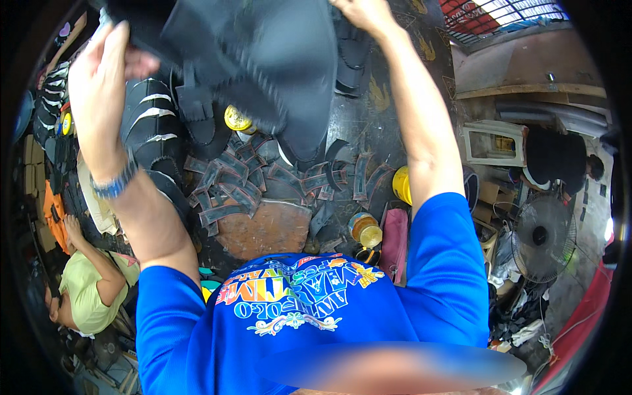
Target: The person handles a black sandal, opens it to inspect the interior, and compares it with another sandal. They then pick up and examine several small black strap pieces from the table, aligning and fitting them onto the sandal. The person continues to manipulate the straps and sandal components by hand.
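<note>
A large black leather-like piece point(306, 72), blurred by motion, hangs in the air at the top centre, above the table. Darker panels with a notched edge overlap its left side. At the top edge my right hand point(362, 13) has its fingertips closed at that piece's upper right corner; part of the hand is cut off. My left hand point(105, 72) is raised at the upper left, fingers apart, beside the dark panels, with nothing visible in it. Below lie several curved dark strips with reddish edges point(230, 174), next to a worn brown board point(263, 227).
Stacked black pieces with white edges point(151, 118) stand at left. A yellow-lidded tub point(237, 118), a yellow container point(401, 184), a small jar point(365, 230) and a pink case point(395, 243) are on the table. One person sits at left, another at right near a fan point(541, 234).
</note>
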`<state>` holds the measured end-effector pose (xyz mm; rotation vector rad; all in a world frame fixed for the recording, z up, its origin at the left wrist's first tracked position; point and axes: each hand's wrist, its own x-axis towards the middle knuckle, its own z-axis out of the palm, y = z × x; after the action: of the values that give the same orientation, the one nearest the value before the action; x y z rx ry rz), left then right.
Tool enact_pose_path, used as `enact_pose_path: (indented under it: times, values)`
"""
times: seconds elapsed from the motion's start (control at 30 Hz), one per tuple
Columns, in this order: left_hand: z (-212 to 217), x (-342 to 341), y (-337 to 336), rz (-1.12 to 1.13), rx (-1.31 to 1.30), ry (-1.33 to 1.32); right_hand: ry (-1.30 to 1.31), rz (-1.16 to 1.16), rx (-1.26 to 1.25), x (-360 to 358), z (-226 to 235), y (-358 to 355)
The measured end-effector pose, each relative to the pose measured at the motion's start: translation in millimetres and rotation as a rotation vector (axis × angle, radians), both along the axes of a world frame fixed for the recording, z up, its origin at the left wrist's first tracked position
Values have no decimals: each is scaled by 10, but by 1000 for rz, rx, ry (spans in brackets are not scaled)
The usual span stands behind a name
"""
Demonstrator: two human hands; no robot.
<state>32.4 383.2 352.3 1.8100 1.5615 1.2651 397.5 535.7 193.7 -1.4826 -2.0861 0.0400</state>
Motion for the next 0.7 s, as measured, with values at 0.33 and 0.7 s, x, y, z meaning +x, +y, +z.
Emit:
enact_pose_path:
  times: [0.33,0.7]
  values:
    - [-490,-112,-1024,-8,-360,-180,-377,-437,-513,-520,-665,161]
    - [-648,102,-1136,-128,-453,-186,-313,-543,-486,599,-201,-280]
